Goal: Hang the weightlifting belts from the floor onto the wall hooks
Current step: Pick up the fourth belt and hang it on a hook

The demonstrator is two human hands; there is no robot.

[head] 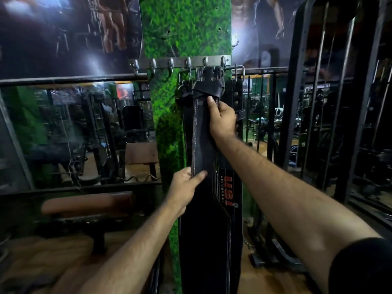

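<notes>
Padded bench (87, 203): low left, below the mirror. Left hand (184, 187): pinches the black stitched belt (202, 149) at its left edge, thumb in front. Hook rail (180, 63): on the green pillar (184, 28); the belt hangs from it, over a USI-printed belt (228, 192). Right hand (221, 118): grips the stitched belt's right edge, thumb on its face

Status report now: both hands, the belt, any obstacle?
Left hand pinches belt lower edge; right hand grips it higher. Belt top at hook rail. USI belt hangs behind.
</notes>
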